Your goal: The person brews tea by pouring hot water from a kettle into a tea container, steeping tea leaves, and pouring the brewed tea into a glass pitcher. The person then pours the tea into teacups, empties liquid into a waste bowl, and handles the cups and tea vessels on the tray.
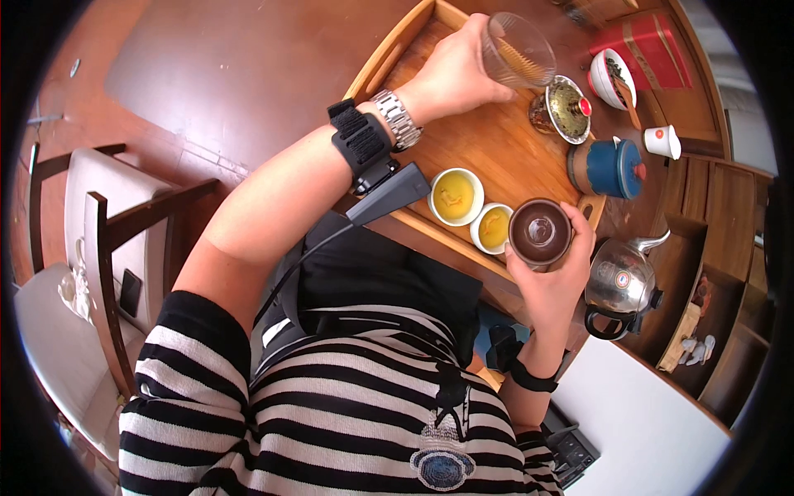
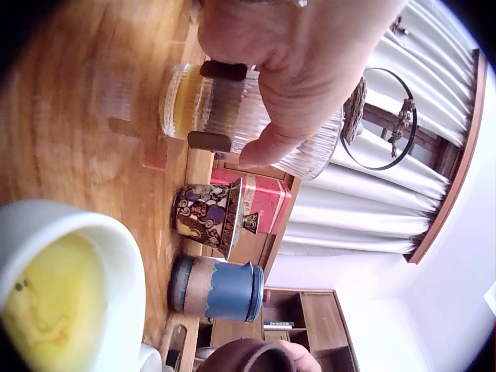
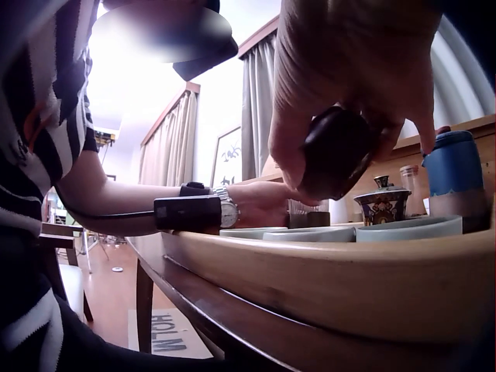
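My left hand (image 1: 452,76), a watch at its wrist, grips a clear ribbed glass (image 1: 518,51) over the far part of the wooden tray (image 1: 463,153). In the left wrist view the glass (image 2: 256,116) has its base close to the wood, fingers and thumb round its side. My right hand (image 1: 556,277) holds a dark brown cup (image 1: 540,234) at the tray's near right corner; in the right wrist view this cup (image 3: 335,153) is tilted. Just left of it, two white cups of yellow tea (image 1: 455,197) (image 1: 494,228) stand on the tray.
Right of the glass are a patterned lidded bowl (image 1: 569,112) and a blue canister (image 1: 610,168). Beyond lie a white bowl with leaves (image 1: 613,78), a red box (image 1: 653,50) and a paper cup (image 1: 662,142). A steel kettle (image 1: 620,281) stands right of my right hand.
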Demonstrator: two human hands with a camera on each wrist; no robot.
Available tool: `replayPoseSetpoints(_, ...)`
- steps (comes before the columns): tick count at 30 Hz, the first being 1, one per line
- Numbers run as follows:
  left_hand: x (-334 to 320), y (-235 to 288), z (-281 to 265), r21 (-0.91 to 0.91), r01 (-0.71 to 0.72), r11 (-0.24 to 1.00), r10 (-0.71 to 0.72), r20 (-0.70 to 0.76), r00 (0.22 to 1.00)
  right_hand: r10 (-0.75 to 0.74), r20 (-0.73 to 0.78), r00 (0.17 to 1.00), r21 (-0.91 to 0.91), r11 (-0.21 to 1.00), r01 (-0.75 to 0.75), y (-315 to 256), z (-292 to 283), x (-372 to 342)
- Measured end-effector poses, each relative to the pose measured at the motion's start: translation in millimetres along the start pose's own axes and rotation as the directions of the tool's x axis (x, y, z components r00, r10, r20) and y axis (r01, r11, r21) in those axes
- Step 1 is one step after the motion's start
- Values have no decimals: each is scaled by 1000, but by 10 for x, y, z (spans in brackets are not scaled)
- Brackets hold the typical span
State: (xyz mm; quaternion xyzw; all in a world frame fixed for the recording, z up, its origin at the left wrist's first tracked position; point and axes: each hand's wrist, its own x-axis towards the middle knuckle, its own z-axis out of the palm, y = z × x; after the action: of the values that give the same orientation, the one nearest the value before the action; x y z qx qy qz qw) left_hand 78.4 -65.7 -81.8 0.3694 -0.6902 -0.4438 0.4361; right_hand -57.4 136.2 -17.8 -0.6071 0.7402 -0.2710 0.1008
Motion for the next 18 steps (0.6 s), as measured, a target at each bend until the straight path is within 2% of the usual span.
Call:
replayPoseSetpoints(1, 0, -7, 5, 22, -84, 996, 85, -53, 995, 9, -21, 1000, 8, 1000, -9, 36, 20, 3)
replayPoseSetpoints(3, 5, -22, 12, 7, -104, 995, 104, -1, 995, 154, -30, 988, 326, 935, -136, 88, 72, 20)
replayPoseSetpoints(4, 4, -25, 18, -17, -121, 993, 120, -8, 993, 170, -30, 985, 416, 898, -142, 133, 111, 32)
replayPoseSetpoints(5, 26, -23, 14, -42, -140, 989, 140, -7, 990, 193, -72, 979, 437, 888, -143, 131, 136, 42)
replayPoseSetpoints(7, -16, 191, -23, 11, -114, 993, 113, 46, 992, 242, -48, 969, 494, 849, -187, 132, 176, 61)
replayPoseSetpoints(8, 15, 287, -12, 45, -140, 989, 134, 124, 983, 204, -85, 975, 427, 892, -149, 230, 236, 61)
replayPoseSetpoints(10, -64, 401, -39, 82, -158, 984, 140, 194, 971, 225, -116, 967, 470, 870, -146, 226, 262, 75)
replayPoseSetpoints(12, -112, 564, -33, 267, -283, 921, 217, 251, 943, 227, -116, 967, 504, 852, -140, 210, 263, 82)
replayPoseSetpoints(13, -132, 620, -24, 270, -303, 914, 225, 285, 932, 252, -134, 958, 522, 840, -148, 208, 270, 89)
replayPoseSetpoints(15, -169, 703, -3, 309, -353, 883, 236, 357, 904, 214, -144, 966, 533, 840, -107, 212, 279, 105)
replayPoseSetpoints(18, -201, 787, 35, 345, -458, 819, 290, 439, 850, 242, -129, 962, 541, 830, -137, 177, 250, 126)
